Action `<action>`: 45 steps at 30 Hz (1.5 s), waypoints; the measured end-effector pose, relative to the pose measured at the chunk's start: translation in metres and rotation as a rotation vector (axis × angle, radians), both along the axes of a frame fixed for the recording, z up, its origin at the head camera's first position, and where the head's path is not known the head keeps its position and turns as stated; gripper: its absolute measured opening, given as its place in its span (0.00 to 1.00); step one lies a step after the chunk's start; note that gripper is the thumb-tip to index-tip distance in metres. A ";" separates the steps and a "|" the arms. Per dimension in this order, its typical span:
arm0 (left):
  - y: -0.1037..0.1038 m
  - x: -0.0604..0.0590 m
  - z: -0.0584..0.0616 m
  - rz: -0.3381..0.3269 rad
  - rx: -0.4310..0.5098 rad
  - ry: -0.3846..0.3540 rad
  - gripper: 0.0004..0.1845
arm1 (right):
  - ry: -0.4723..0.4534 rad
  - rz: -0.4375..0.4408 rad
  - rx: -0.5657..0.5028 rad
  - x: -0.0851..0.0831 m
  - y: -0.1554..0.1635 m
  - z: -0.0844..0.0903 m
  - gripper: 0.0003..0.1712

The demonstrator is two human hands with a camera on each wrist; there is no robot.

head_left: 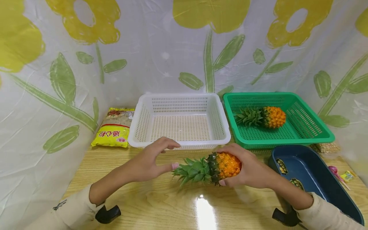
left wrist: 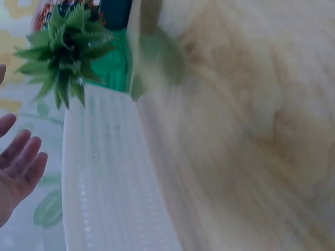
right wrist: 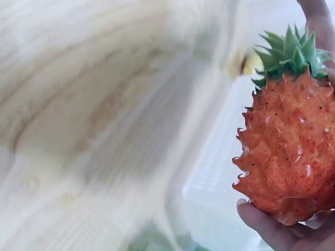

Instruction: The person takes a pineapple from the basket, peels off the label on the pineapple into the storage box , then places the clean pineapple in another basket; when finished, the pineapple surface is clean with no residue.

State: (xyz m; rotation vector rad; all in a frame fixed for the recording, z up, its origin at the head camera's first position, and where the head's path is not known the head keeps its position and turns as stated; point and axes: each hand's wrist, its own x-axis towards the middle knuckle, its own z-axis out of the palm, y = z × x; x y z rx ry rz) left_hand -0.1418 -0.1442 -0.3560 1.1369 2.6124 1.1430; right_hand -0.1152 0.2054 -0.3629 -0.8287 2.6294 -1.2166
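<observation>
An orange pineapple [head_left: 227, 164] with a green leafy crown [head_left: 194, 171] is held sideways over the table, in front of the baskets. My right hand [head_left: 247, 166] grips it round its base, thumb on the near side; the right wrist view shows its spiky skin above the right thumb [right wrist: 264, 227]. By the crown's tip is my left hand [head_left: 155, 159], fingers spread and nothing in its grasp. The left wrist view has the crown [left wrist: 65, 55] end-on, apart from the left fingers [left wrist: 26, 157]. A second pineapple [head_left: 274, 117] lies in the green basket [head_left: 287, 141].
A white basket [head_left: 179, 143] stands behind my hands, left of the green one. Beside it lies a yellow food packet [head_left: 113, 127]. At right are a dark blue tub [head_left: 313, 169], a pink lollipop [head_left: 333, 170] and a small wrapper [head_left: 347, 175]. A flowered curtain [head_left: 161, 48] hangs behind.
</observation>
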 end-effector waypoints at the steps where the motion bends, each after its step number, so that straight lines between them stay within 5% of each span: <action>1: -0.001 -0.003 0.001 0.008 0.006 0.011 0.27 | 0.003 -0.003 -0.004 -0.001 0.002 0.002 0.47; 11: -0.012 -0.026 0.001 0.081 -0.008 0.006 0.27 | 0.012 -0.043 0.014 -0.006 0.021 0.016 0.45; 23: -0.018 -0.047 -0.005 0.168 -0.146 -0.052 0.29 | 0.101 -0.102 0.092 -0.019 0.043 0.039 0.46; 33: -0.018 -0.055 -0.013 0.171 -0.216 -0.059 0.19 | 0.172 -0.164 0.118 -0.033 0.067 0.050 0.46; 45: -0.017 -0.057 -0.014 0.164 -0.257 -0.049 0.12 | 0.089 -0.268 0.210 -0.053 0.100 0.063 0.47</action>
